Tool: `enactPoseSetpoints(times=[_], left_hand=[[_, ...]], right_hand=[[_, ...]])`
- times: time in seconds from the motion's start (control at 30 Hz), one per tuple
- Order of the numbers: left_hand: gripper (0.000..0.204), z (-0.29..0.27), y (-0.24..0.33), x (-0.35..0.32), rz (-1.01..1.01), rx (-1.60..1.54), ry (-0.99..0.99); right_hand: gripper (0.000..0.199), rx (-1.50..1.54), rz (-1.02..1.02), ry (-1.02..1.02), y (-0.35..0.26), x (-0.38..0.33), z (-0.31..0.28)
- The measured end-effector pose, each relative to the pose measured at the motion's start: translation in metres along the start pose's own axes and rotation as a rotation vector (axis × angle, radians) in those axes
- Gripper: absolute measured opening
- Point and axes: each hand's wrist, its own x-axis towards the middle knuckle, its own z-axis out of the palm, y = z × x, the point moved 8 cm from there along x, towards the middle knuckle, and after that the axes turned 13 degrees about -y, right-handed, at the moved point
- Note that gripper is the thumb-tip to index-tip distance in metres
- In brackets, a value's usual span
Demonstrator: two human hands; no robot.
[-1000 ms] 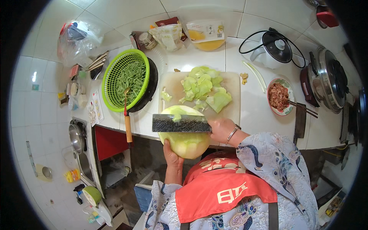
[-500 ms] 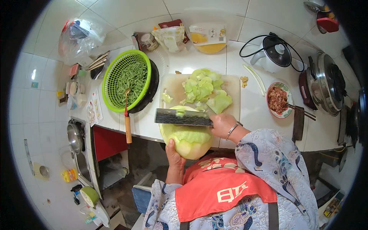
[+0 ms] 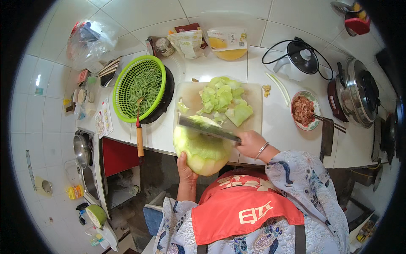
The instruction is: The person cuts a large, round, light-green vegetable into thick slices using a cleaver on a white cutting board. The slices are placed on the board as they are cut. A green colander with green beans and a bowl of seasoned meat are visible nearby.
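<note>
A large pale green gourd (image 3: 203,154), its skin pared away over much of the surface, rests tilted at the counter's front edge. My left hand (image 3: 186,172) grips it from the lower left, thumb up along its side and the other fingers hidden underneath. In my right hand (image 3: 252,144), closed round the handle, is a cleaver (image 3: 207,129) with its blade lying across the gourd's top. Just beyond, thin green slices (image 3: 222,95) are heaped on a pale cutting board (image 3: 192,91); a few scraps lie by its left side.
To the left stands a green colander (image 3: 119,84) of cut green beans (image 3: 146,86), with a wooden-handled spoon (image 3: 140,139) sticking out. At right are a bowl of meat (image 3: 303,110) with chopsticks, spring onion stalks (image 3: 278,88) and a small electric pot (image 3: 298,63).
The cleaver has swung from nearly level to slanting down to the right, its blade now seen more edge-on. My right hand has shifted slightly right and down; my left still supports the gourd.
</note>
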Motion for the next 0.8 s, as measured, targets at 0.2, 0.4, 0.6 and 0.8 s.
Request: enactPoseSetpoints(times=[0.2, 0.4, 0.6, 0.8], left_hand=[[0.055, -0.004, -0.007, 0.001, 0.025, 0.149, -0.047], [0.055, 0.006, -0.004, 0.012, 0.043, -0.045, 0.044], [0.055, 0.002, -0.007, 0.005, 0.056, -0.06, 0.039], [0.057, 0.015, -0.008, 0.002, 0.05, -0.021, 0.075]], right_hand=[[0.018, -0.129, -0.051, 0.004, -0.039, 0.003, 0.001], [0.019, -0.134, 0.158, -0.038, 0.006, 0.004, 0.004], [0.019, -0.13, 0.084, -0.031, -0.006, 0.006, 0.011], [0.02, -0.119, 0.142, -0.063, 0.009, 0.021, 0.012]])
